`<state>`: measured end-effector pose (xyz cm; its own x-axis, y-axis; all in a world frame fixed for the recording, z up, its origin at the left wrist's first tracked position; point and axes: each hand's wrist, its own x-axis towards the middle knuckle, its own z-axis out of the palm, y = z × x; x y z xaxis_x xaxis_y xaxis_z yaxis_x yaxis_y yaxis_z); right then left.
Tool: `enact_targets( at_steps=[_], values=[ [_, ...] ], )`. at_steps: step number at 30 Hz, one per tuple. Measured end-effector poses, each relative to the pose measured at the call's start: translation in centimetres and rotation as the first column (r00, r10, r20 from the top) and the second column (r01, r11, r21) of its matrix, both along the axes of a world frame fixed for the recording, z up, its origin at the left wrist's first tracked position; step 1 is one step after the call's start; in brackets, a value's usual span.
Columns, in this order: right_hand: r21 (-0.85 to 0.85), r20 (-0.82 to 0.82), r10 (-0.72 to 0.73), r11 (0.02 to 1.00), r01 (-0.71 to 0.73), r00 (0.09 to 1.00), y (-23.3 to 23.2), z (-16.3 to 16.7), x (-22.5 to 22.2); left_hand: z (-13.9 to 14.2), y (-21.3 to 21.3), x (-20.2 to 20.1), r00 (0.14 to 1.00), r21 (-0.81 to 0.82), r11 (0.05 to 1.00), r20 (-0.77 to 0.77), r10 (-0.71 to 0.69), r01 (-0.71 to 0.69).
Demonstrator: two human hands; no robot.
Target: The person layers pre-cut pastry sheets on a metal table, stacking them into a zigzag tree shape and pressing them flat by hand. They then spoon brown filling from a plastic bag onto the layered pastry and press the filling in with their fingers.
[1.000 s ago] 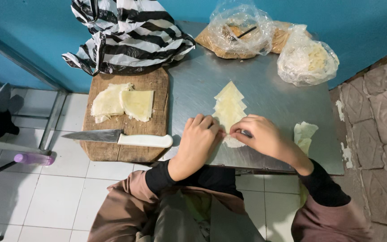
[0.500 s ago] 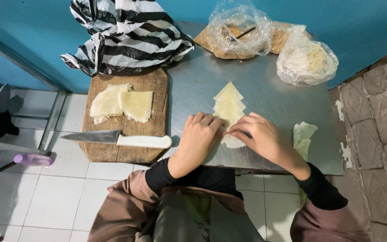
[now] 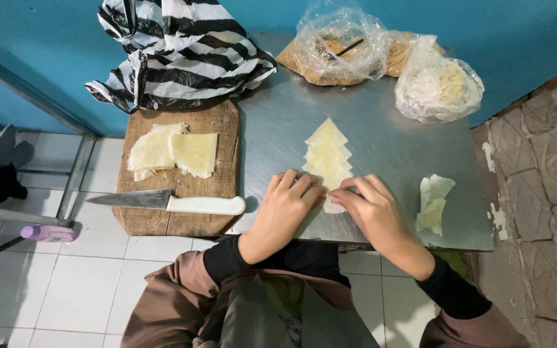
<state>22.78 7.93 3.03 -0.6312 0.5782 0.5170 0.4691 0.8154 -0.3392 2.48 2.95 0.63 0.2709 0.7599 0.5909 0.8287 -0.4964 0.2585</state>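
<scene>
pressing both of my hands down on the near end of a row of overlapping pale dough sheets [image 3: 327,156], which is lying in the middle of a steel table [image 3: 388,142] and tapering to a point at its far end. my left hand [image 3: 283,211] is lying palm down with fingers stretched flat on the sheet's near left edge, gripping nothing. my right hand [image 3: 375,216] is resting on the near right edge, fingers bent slightly inward; i cannot tell whether its fingertips are pinching the dough or only touching it. i am judging that i am at the stage of laying or smoothing the nearest sheet into the stack, and that the next move is calling for light, even fingertip pressure so the thin dough is not tearing or sliding. to my left, a wooden cutting board [image 3: 182,212] is holding more folded dough pieces [image 3: 172,153], with a white-handled knife [image 3: 169,203] lying across its near edge. a small scrap of dough [image 3: 434,203] is sitting on the table to my right. at the far edge, a black-and-white striped bag [image 3: 175,45] and two clear plastic bags [image 3: 436,87] of food are resting against a blue wall.
</scene>
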Motion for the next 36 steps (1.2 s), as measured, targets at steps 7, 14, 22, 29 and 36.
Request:
enact_targets(
  at_steps=[7, 14, 22, 29, 36],
  values=[
    [0.010, 0.005, -0.016, 1.000, 0.016, 1.000, 0.3, -0.2, -0.2, -0.2, 0.2, -0.2, 0.993, -0.003, 1.000, -0.119, 0.012, -0.013],
    [-0.034, 0.072, 0.017, 0.999, -0.014, 0.997, 1.7, -0.1, -0.2, -0.2, 0.4, 0.2, 0.995, 0.050, 0.998, -0.084, 0.050, -0.045],
    [-0.134, 0.130, 0.122, 0.985, -0.105, 0.984, 3.2, 0.8, -0.3, -0.7, 0.7, 1.0, 0.983, 0.055, 0.989, -0.116, 0.144, -0.139],
    [-0.146, 0.133, 0.072, 0.988, -0.052, 0.989, 2.6, 1.0, -0.4, -1.0, 0.7, 1.0, 0.972, 0.082, 0.982, -0.148, 0.180, -0.170],
    [-0.053, 0.097, 0.075, 0.996, -0.070, 0.993, 2.3, 0.8, -0.2, -0.7, 0.7, 1.0, 0.976, 0.071, 0.982, -0.123, 0.181, -0.173]
  ],
)
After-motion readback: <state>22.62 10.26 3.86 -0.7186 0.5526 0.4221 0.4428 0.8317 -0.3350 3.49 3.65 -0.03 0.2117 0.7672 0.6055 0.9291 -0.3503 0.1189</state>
